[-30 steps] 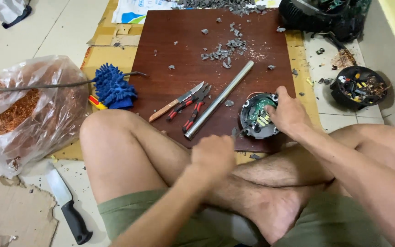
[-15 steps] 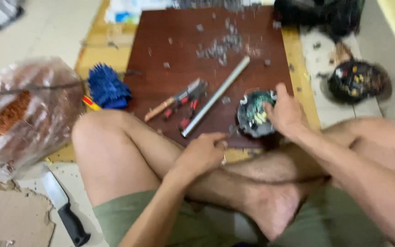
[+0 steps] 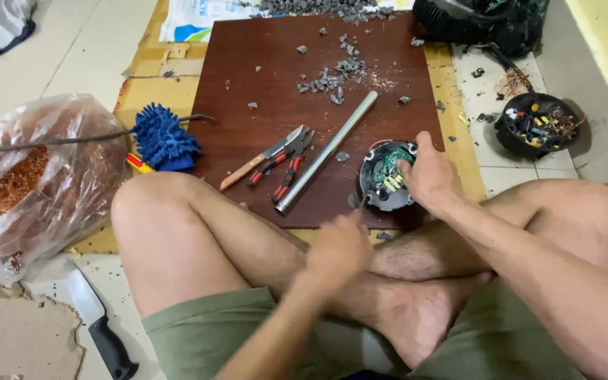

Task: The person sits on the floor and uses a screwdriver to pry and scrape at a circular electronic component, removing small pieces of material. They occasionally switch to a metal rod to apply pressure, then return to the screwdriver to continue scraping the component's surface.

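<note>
I sit cross-legged in front of a dark brown wooden board (image 3: 262,77). My right hand (image 3: 427,176) grips a round black housing (image 3: 383,176) with a green circuit board inside, at the board's near right edge. My left hand (image 3: 338,252) hovers above my crossed shins, just short of the housing. It is blurred with its fingers curled, and I cannot tell whether it holds anything. A long metal tube (image 3: 326,150), red-handled pliers (image 3: 283,165) and a small wooden-handled knife (image 3: 262,158) lie on the board to the left of the housing.
Grey fragments (image 3: 332,74) litter the far part of the board. A blue duster (image 3: 163,137) and a clear bag of copper wire (image 3: 29,183) lie left. A cleaver (image 3: 96,324) rests on the floor near my left knee. A black bowl of small parts (image 3: 537,125) stands right.
My left hand has drifted a little toward the housing and is blurred. My right hand stays on the housing. The view has shifted slightly.
</note>
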